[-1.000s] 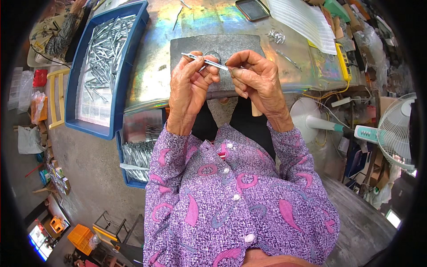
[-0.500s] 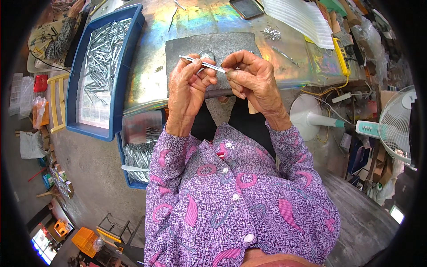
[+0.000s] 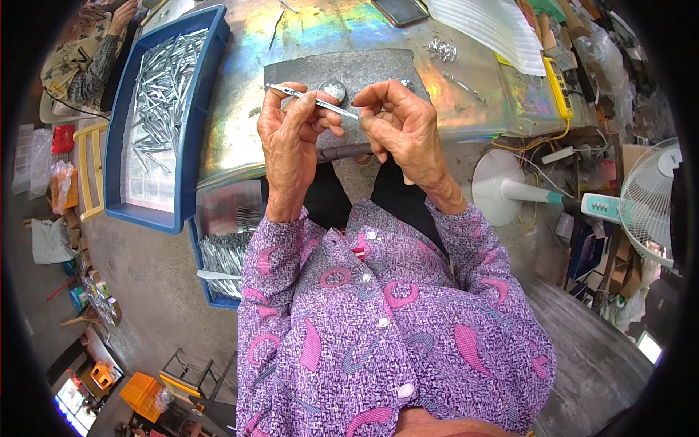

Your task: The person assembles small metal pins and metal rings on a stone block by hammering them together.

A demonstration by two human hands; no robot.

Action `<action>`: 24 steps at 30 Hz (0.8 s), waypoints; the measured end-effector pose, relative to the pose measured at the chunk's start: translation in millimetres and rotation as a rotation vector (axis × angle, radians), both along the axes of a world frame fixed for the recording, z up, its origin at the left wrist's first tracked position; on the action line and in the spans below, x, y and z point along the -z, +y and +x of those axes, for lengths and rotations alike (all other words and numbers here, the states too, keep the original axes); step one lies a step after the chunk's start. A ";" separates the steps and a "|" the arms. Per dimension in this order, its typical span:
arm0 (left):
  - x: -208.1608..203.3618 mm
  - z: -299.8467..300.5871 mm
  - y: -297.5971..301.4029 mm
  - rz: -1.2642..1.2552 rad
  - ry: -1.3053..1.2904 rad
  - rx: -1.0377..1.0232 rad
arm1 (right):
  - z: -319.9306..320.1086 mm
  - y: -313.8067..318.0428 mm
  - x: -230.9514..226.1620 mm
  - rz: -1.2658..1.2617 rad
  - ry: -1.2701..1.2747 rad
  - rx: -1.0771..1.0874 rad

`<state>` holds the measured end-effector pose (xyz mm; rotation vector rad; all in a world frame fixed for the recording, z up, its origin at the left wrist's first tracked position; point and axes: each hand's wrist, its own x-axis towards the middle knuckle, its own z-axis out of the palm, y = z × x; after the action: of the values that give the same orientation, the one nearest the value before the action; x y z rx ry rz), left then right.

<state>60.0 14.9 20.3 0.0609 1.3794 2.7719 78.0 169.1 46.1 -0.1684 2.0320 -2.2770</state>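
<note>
My left hand [image 3: 291, 135] pinches a slim silver metal piece [image 3: 329, 106] between thumb and fingers. The piece is tilted, with its slotted end up at the left and its narrow tip down at the right. Close beside that tip is my right hand [image 3: 402, 127], its thumb and forefinger pressed together; what they hold, if anything, is too small to make out. Behind the hands, a small round dish [image 3: 333, 90] with tiny pale bits sits on a dark grey mat [image 3: 291, 71].
A blue tray [image 3: 191, 146] of similar metal pieces stands at the left, with another blue bin [image 3: 218, 297] below it. Small silver parts [image 3: 442, 49], a phone [image 3: 402, 10] and a yellow power strip [image 3: 559, 91] lie on the table. Two fans [image 3: 648, 204] stand at the right.
Both hands have shifted a little left with the metal piece. The right fingertips have drawn slightly back from its tip, and more of the round dish shows.
</note>
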 end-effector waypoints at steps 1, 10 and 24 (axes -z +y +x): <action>1.3 -2.6 -1.0 -0.007 0.004 -0.002 | -1.0 -1.7 0.8 -0.004 -0.013 -0.001; -8.1 -7.5 -8.7 -0.117 -0.003 -0.088 | -6.2 -15.7 11.0 -0.108 -0.018 0.017; -8.1 2.3 -0.6 -0.153 -0.062 0.100 | 4.0 -11.1 14.1 0.012 0.052 0.130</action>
<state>62.3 14.4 28.4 0.0374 1.5229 2.5571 82.0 158.0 32.0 -0.0985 2.1413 -2.3594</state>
